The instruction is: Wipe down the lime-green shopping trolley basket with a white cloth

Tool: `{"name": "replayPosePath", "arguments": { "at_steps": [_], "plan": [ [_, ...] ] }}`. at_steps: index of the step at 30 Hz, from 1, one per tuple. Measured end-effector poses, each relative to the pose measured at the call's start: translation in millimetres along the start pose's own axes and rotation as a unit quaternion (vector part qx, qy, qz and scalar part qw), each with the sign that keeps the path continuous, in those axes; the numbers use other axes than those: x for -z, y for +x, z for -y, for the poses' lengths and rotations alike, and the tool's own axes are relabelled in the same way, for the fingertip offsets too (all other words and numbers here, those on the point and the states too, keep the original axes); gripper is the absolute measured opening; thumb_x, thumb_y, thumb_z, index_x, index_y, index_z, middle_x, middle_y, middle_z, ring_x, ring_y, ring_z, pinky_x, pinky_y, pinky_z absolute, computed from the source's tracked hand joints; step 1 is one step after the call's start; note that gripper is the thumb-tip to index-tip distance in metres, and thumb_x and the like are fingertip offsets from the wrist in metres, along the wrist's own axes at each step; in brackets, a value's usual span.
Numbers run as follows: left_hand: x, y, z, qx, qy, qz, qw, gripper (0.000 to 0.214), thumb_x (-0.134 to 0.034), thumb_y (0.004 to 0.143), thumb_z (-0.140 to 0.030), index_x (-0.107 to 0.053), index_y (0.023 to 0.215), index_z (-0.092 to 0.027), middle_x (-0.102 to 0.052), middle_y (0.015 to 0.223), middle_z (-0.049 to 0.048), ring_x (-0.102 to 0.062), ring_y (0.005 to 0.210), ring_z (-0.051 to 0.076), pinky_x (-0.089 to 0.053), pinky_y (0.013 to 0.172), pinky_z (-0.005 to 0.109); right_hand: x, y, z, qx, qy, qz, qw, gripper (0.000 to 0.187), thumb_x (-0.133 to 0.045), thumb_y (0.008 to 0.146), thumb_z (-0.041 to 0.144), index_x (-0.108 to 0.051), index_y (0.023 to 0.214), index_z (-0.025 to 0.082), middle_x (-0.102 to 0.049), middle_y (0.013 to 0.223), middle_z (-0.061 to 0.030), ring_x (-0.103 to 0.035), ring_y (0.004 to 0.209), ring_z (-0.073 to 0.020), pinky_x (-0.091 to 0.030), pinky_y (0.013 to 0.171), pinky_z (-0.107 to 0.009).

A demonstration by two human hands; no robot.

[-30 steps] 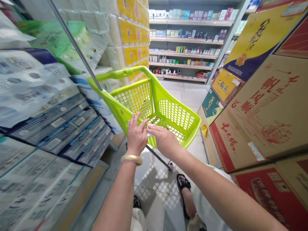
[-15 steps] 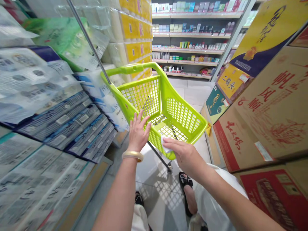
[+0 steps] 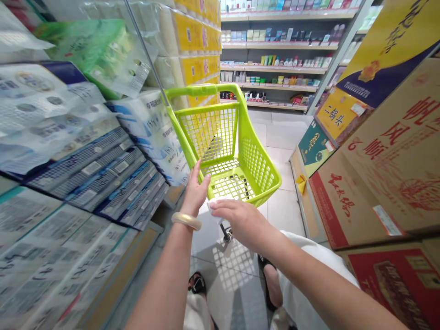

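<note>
Left of the green shopping trolley (image 3: pixel 227 175), plastic-wrapped paper packs (image 3: pixel 110 183) are stacked. At the trolley's left rim, the left hand (image 3: pixel 195 190) is spread, thumb apart from the fingers; whether it presses on the rim cannot be told. Over the trolley's near corner, the right hand (image 3: pixel 242 220) has its fingers together, closed down on what looks like a white tissue (image 3: pixel 215 200). The step in hand looks like wiping the near rim; another stroke would call for the tissue flat on the plastic and the trolley braced against rolling. Through the trolley's open top, its slotted floor shows. Beyond the trolley, a shelf unit (image 3: pixel 285 45) holds small boxes (image 3: pixel 256 35), tubes (image 3: pixel 270 60) and bottles (image 3: pixel 286 62). Right of the trolley stand printed cardboard cartons (image 3: pixel 385 174), contents hidden.
</note>
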State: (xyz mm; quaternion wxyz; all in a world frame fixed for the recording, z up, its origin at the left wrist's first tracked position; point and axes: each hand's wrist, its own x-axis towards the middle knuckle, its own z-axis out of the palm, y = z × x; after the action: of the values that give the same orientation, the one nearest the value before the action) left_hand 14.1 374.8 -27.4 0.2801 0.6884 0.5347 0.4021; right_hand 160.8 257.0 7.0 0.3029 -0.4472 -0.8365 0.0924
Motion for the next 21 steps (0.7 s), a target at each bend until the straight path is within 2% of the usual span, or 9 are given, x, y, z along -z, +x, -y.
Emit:
{"name": "replayPosePath", "arguments": {
  "at_steps": [4,8,12,14,18,21],
  "plan": [
    [3.6,-0.6,-1.2,0.001,0.0,-0.007,1.0,0.058,-0.051,0.091,-0.032,-0.039,0.147,-0.024,-0.037,0.156,0.009,-0.032,0.146,0.025,-0.029,0.12,0.043,4.1,-7.0,-0.8,0.026,0.02,-0.002,0.999,0.048,-0.048,0.074,-0.008,-0.072,0.105,0.019,-0.072,0.119,-0.0052,-0.066,0.114,-0.018,-0.053,0.101,-0.032],
    [5.8,-3.6,-5.3,-0.016,-0.002,-0.022,1.0,0.054,-0.053,0.089,-0.028,-0.048,0.142,-0.021,-0.029,0.159,0.0123,-0.024,0.149,0.026,-0.022,0.122,0.044,17.0,-16.8,-12.4,-0.003,0.02,0.003,1.0,0.054,-0.043,0.071,-0.011,-0.072,0.105,0.02,-0.073,0.116,-0.0049,-0.068,0.11,-0.0167,-0.054,0.098,-0.032],
    [3.4,-4.3,-4.7,-0.014,-0.028,-0.045,0.999,0.053,-0.051,0.089,-0.026,-0.049,0.141,-0.017,-0.04,0.154,0.0136,-0.033,0.145,0.025,-0.022,0.122,0.042,26.2,-25.7,-21.4,-0.033,-0.001,0.002,0.999,0.056,-0.041,0.071,-0.011,-0.072,0.106,0.02,-0.073,0.116,-0.0057,-0.068,0.11,-0.0178,-0.054,0.098,-0.034],
    [0.8,-5.1,-3.9,-0.015,-0.043,-0.05,0.998,0.055,-0.051,0.089,-0.028,-0.046,0.143,-0.016,-0.043,0.152,0.0129,-0.035,0.144,0.024,-0.023,0.122,0.04,20.1,-26.2,-18.4,-0.024,-0.009,-0.021,0.999,0.054,-0.041,0.073,-0.01,-0.072,0.107,0.019,-0.074,0.115,-0.0059,-0.068,0.11,-0.0182,-0.055,0.098,-0.034],
    [-0.4,-7.4,-4.3,-0.024,-0.047,-0.047,0.998,0.058,-0.052,0.089,-0.029,-0.042,0.145,-0.015,-0.041,0.154,0.0119,-0.034,0.145,0.023,-0.024,0.122,0.039,-8.7,-20.8,-1.6,0.032,-0.011,-0.088,0.996,0.041,-0.045,0.085,-0.002,-0.07,0.112,0.016,-0.071,0.121,-0.0081,-0.064,0.118,-0.0196,-0.052,0.104,-0.036],
    [4.3,-6.0,-3.7,-0.022,-0.04,-0.051,0.998,0.059,-0.053,0.088,-0.028,-0.041,0.145,-0.015,-0.042,0.153,0.0121,-0.036,0.143,0.024,-0.026,0.122,0.039,-19.9,-19.3,3.3,0.055,-0.019,-0.092,0.994,0.035,-0.047,0.089,0.004,-0.069,0.114,0.015,-0.069,0.125,-0.0072,-0.061,0.122,-0.0207,-0.049,0.108,-0.038]
  ]
}}
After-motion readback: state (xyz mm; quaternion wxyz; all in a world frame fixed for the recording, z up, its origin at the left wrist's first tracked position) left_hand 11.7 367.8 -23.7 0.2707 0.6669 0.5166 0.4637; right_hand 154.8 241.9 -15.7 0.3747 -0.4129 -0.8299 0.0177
